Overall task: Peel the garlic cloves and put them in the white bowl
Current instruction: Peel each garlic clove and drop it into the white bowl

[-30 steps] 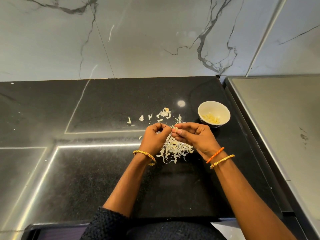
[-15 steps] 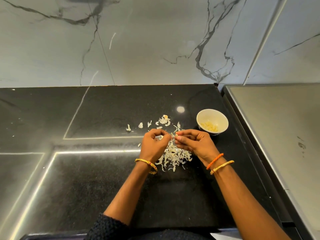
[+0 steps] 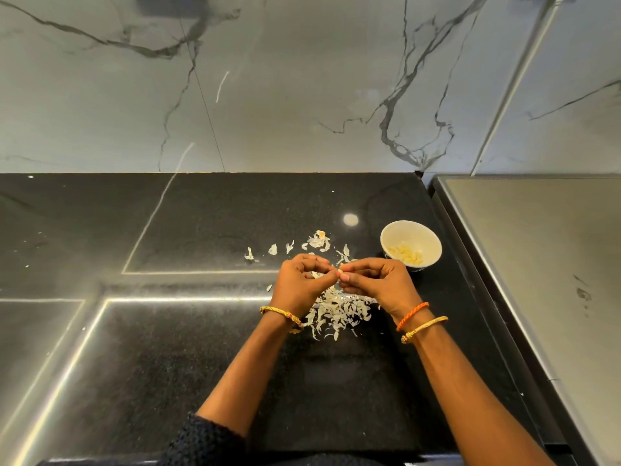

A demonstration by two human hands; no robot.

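Both thumbs and forefingers pinch one garlic clove [image 3: 342,273]: left hand [image 3: 302,284] steadies, right hand [image 3: 376,284] picks at the skin. I hold it over the peel pile [image 3: 339,311] so scraps land together. White bowl [image 3: 410,245], just beyond my right hand, holds peeled cloves.

One head-worn wide-angle view only, looking forward and steeply down over the black countertop [image 3: 201,348] from close above, both forearms entering from the bottom edge. The marble wall [image 3: 302,79] is filling the top; its lines are bending with lens distortion.
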